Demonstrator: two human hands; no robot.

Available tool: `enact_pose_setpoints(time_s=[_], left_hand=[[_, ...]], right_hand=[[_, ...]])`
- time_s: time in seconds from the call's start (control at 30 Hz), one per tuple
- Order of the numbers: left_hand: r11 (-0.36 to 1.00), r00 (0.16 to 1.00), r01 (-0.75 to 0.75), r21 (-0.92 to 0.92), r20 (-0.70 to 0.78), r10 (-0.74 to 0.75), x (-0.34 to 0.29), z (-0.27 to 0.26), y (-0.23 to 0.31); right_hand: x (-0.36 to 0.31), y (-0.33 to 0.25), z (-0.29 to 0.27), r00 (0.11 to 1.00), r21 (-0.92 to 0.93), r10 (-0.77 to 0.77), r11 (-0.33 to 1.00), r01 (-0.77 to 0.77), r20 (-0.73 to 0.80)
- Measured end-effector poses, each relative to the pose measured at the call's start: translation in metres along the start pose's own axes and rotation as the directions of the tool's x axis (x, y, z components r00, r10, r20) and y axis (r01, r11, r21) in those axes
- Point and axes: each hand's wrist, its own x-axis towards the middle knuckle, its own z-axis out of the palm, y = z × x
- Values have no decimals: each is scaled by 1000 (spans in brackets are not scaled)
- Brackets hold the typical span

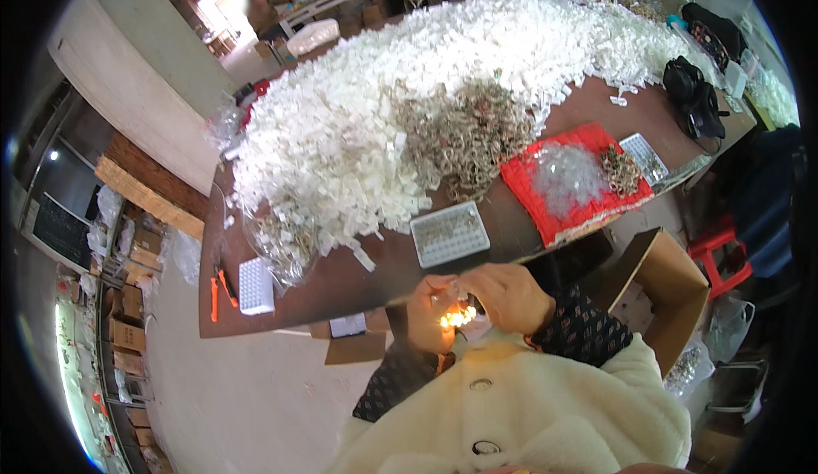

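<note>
I see left hand (pixel 429 312) and right hand (pixel 513 295) curled together; can't tell the grip. Tray (pixel 456 253) at table's (pixel 345 289) near edge holds small pieces.

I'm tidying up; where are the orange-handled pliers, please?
In the head view, the pliers lie at the left end of the brown table, beside a white tray.

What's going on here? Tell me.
The person's left hand and right hand are together at small glowing lights, by the near edge of the table; the exact grip is unclear. A tray sits just beyond, a red cloth to its right, and a white heap covers much of the table.
</note>
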Motion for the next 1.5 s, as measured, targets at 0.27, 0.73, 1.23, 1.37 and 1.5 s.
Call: enact_pose_setpoints(time_s=[0.27, 0.73, 1.23, 1.37, 1.5], left_hand=[[997, 999, -43, -63, -35, 40, -20, -10, -3], [918, 966, -194, -345, -228, 119, -15, -60, 15], [964, 869, -243, -112, -467, 165, -22, -95, 42], [982, 912, -188, -14, -375, 169, -13, -79, 36], [979, 943, -204, -28, -274, 189, -3, -67, 27]], right_hand=[[-12, 8, 21, 938, 215, 348, 914, -343, 17], [56, 28, 84, 940, 151, 279, 939, -310, 193], [92, 46, 170, 945, 185, 314, 927, -325, 88], [70, 30, 126, 785, 626, 482, 487, -608, 388], [57, 22, 104, 731, 632, 535, 403, -662, 424]])
